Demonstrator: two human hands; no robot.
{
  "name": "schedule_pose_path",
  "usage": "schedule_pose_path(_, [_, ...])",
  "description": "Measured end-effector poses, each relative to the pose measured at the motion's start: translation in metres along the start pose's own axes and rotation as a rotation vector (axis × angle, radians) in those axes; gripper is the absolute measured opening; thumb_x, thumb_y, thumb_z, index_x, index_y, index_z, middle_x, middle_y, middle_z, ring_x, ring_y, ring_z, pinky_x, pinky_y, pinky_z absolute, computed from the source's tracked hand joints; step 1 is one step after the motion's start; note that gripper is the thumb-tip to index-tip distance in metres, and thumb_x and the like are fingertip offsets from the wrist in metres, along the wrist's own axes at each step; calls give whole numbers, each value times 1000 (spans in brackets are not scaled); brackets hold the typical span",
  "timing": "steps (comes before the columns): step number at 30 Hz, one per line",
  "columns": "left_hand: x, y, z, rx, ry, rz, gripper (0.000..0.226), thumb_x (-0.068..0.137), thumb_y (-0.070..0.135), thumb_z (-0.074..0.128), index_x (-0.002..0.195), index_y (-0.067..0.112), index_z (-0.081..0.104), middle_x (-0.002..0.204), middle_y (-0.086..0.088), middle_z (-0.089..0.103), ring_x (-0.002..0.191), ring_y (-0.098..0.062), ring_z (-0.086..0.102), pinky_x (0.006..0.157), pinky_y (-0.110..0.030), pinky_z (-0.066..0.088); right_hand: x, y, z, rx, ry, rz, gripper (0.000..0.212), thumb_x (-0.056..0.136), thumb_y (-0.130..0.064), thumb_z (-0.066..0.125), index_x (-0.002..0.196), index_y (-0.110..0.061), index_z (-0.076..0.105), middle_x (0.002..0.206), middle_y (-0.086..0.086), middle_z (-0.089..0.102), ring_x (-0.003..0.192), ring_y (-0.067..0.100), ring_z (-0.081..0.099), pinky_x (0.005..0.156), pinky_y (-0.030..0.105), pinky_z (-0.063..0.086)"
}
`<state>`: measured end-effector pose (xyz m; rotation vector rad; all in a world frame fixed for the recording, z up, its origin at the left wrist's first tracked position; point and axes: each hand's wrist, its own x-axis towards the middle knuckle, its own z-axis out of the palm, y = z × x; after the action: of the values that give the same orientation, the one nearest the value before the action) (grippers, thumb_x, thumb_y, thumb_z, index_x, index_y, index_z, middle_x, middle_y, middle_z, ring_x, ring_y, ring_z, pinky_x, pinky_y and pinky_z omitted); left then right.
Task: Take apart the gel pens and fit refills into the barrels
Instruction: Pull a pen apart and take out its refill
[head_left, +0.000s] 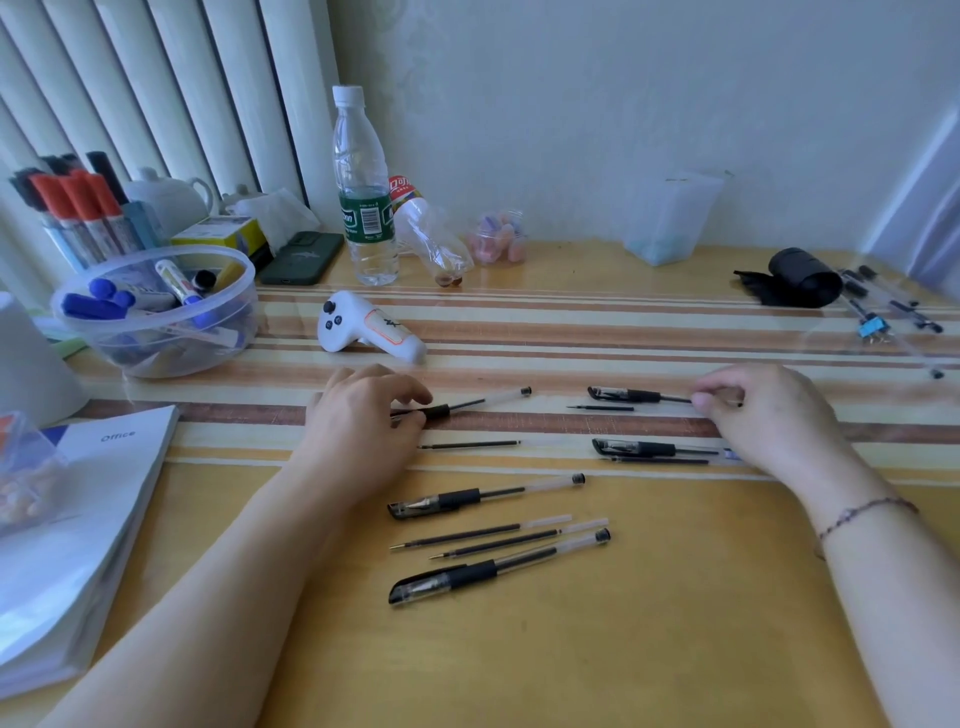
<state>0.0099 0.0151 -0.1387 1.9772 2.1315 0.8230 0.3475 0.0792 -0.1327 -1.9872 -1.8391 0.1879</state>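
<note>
Several black-capped gel pens and loose refills lie on the striped table. My left hand (363, 415) rests on a clear-barrelled pen (488, 401), fingers closed round its black grip end. My right hand (763, 410) pinches the rear end of another capped pen (631, 395). A short refill (600, 408) lies just below that pen. A loose refill (470, 445) sits below my left hand. A third capped pen (649, 448) with a refill under it lies by my right wrist. Nearer me are two whole pens (483, 496) (493, 569) with two refills (483, 531) between them.
A white controller (363, 330) lies behind my left hand. A clear tub of markers (156, 306), a water bottle (366, 192) and a phone (301, 257) stand at the back left. A booklet stack (78, 519) sits at the left edge. More pens (883, 306) and a black roll (800, 278) are far right.
</note>
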Motion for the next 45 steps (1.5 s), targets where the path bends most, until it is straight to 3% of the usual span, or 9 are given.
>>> schedule_pose_path(10, [-3,6,-2,-55,-11,10,18,89,33,61,106,31,69,111,8,62,109,-20,47,95,-47,42,0,-4,6,-43,59,14,20,91,-33,63,73,-42,62,93,-2,71,101,28,58,79,43,51])
schedule_pose_path(13, [-4,9,-1,-74,17,30,20,89,31,63,108,29,68,114,7,62,112,-22,46,95,-38,39,-1,-7,7,-79,134,2,22,91,-28,62,73,-40,58,94,-3,69,102,30,55,76,37,39])
schedule_pose_path(19, [-13,28,-6,-167,156,324,37,88,34,66,123,23,61,116,11,57,106,-14,54,89,-29,44,-22,-41,-7,-51,357,-258,14,89,-20,63,84,-32,62,79,-9,68,83,24,60,76,35,31])
schedule_pose_path(23, [-19,38,-10,18,62,590,46,89,45,62,129,21,58,121,5,59,111,-21,55,91,-38,46,-56,-77,-6,154,246,-577,7,86,-15,66,87,-21,68,72,-13,66,67,17,64,78,40,47])
schedule_pose_path(26, [-19,40,-13,51,38,634,27,94,36,56,112,17,67,100,5,69,92,-22,63,77,-40,50,-72,-90,-1,231,201,-665,6,89,-13,63,88,-18,66,69,-16,62,64,12,59,74,40,45])
schedule_pose_path(31, [-25,49,-12,59,-10,691,23,97,28,47,96,16,66,82,4,64,74,-24,57,65,-39,47,-81,-98,-1,42,115,-777,31,99,-40,40,88,-27,66,72,-17,64,65,9,57,66,34,39])
schedule_pose_path(35, [-29,50,-13,74,-94,669,11,93,29,46,87,25,54,61,9,46,55,-23,38,48,-34,38,-82,-95,4,86,-10,-833,40,98,-44,34,84,-28,67,63,-13,58,53,7,50,44,31,41])
schedule_pose_path(41, [-29,45,-14,19,-157,642,8,90,37,47,86,30,50,51,8,37,52,-17,35,45,-29,31,-81,-93,2,163,-32,-869,33,98,-44,41,83,-33,68,63,-19,54,54,3,47,42,26,38])
schedule_pose_path(45, [-28,40,-13,-26,-141,571,28,91,57,39,94,35,57,49,10,41,49,-10,38,47,-26,31,-79,-91,-1,148,-22,-841,34,97,-44,42,82,-31,69,58,-16,55,50,5,48,42,24,37])
